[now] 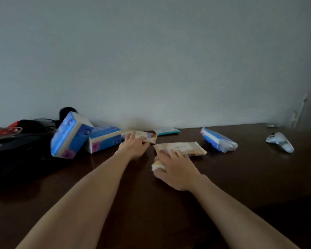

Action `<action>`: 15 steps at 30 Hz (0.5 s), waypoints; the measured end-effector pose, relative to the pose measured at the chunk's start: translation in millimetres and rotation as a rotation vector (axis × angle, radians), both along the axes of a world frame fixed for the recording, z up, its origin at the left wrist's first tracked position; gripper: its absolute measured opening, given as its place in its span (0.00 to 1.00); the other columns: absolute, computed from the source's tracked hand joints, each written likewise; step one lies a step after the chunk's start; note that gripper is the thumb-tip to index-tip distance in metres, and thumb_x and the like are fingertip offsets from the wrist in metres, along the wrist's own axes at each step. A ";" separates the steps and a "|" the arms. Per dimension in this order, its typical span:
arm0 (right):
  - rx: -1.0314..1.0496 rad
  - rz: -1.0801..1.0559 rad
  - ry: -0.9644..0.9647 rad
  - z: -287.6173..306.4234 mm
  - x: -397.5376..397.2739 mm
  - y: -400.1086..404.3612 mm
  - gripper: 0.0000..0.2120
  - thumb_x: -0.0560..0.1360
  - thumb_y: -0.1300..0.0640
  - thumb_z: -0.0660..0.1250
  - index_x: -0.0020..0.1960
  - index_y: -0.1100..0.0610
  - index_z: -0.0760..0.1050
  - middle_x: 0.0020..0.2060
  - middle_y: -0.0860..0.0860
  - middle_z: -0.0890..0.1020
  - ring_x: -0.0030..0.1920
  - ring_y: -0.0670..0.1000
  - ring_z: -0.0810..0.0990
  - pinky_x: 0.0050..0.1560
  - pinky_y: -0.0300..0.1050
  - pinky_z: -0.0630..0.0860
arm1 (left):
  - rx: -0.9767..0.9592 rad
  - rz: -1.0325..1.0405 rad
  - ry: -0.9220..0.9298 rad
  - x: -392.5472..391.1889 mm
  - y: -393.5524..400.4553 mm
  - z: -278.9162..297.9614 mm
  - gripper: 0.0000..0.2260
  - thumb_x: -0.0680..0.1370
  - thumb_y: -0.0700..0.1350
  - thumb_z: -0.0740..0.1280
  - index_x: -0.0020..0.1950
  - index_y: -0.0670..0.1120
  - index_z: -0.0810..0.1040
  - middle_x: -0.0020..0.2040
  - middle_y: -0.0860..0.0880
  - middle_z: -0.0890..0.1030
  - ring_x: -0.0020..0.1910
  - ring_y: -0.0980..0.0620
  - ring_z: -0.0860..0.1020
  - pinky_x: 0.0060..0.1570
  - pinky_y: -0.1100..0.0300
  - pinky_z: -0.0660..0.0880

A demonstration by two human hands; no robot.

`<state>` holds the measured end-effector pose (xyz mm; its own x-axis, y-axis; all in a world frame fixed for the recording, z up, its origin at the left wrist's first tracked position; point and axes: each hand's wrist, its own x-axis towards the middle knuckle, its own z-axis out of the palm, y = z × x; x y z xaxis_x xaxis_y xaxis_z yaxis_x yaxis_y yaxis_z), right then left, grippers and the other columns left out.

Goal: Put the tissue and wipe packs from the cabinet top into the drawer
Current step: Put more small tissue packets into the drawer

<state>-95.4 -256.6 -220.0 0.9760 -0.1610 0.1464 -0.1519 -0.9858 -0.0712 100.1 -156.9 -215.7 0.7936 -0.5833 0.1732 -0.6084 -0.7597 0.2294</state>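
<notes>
Several packs lie on the dark wooden cabinet top (223, 177). My left hand (134, 145) grips the near end of a beige wipe pack (145, 136) by the wall. My right hand (176, 169) rests its fingers on a second beige wipe pack (185, 147) and holds a small pale pack (157, 165) under the thumb. Two blue tissue packs stand at the left, one tilted (70, 135), one lying (104, 139). Another blue tissue pack (218, 141) lies at the right. A thin teal pack (166, 131) sits against the wall. No drawer is in view.
A black bag (18, 146) with a red and clear item on it fills the left end. A white handheld device (280, 141) lies at the far right. The grey wall (151, 60) rises right behind the packs.
</notes>
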 end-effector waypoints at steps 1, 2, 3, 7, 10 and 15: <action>-0.021 -0.015 -0.003 -2.1 7.5 -2.6 0.26 0.77 0.33 0.53 0.71 0.43 0.64 0.70 0.53 0.69 0.69 0.59 0.67 0.66 0.60 0.66 | 0.024 0.016 0.005 8.5 -6.5 -9.1 0.23 0.82 0.56 0.57 0.76 0.50 0.69 0.78 0.42 0.62 0.76 0.39 0.62 0.69 0.41 0.68; -0.031 -0.026 0.003 -3.3 15.7 -4.8 0.27 0.78 0.33 0.54 0.72 0.44 0.64 0.70 0.55 0.69 0.70 0.60 0.66 0.67 0.61 0.66 | 0.035 0.041 0.002 14.6 -9.6 -14.8 0.22 0.82 0.54 0.57 0.75 0.47 0.69 0.77 0.41 0.66 0.74 0.39 0.66 0.67 0.42 0.69; -0.023 -0.033 0.013 -2.7 23.5 -6.7 0.27 0.78 0.33 0.54 0.72 0.45 0.63 0.70 0.56 0.69 0.71 0.60 0.66 0.67 0.61 0.65 | 0.039 0.058 -0.005 18.6 -10.5 -16.3 0.22 0.82 0.51 0.57 0.74 0.45 0.69 0.75 0.40 0.69 0.72 0.39 0.69 0.66 0.44 0.70; 0.033 -0.071 0.066 5.6 36.4 -4.3 0.27 0.81 0.36 0.54 0.75 0.47 0.62 0.72 0.58 0.67 0.73 0.61 0.63 0.71 0.60 0.62 | 0.009 0.025 -0.020 7.2 6.4 -10.4 0.19 0.82 0.48 0.58 0.73 0.47 0.71 0.72 0.42 0.70 0.72 0.42 0.69 0.67 0.45 0.70; 0.040 -0.127 0.087 7.7 23.1 8.3 0.28 0.82 0.37 0.53 0.78 0.49 0.60 0.73 0.58 0.66 0.74 0.61 0.62 0.73 0.59 0.60 | 0.027 -0.071 -0.021 -27.6 36.4 -11.2 0.19 0.83 0.48 0.57 0.74 0.48 0.70 0.72 0.43 0.70 0.72 0.43 0.68 0.68 0.47 0.68; 0.040 -0.169 0.142 6.4 -19.2 40.7 0.28 0.83 0.38 0.51 0.79 0.50 0.58 0.75 0.61 0.63 0.76 0.62 0.59 0.73 0.58 0.58 | 0.020 -0.144 -0.018 -100.6 105.4 -14.5 0.21 0.83 0.51 0.56 0.77 0.49 0.67 0.74 0.44 0.68 0.74 0.44 0.65 0.72 0.47 0.66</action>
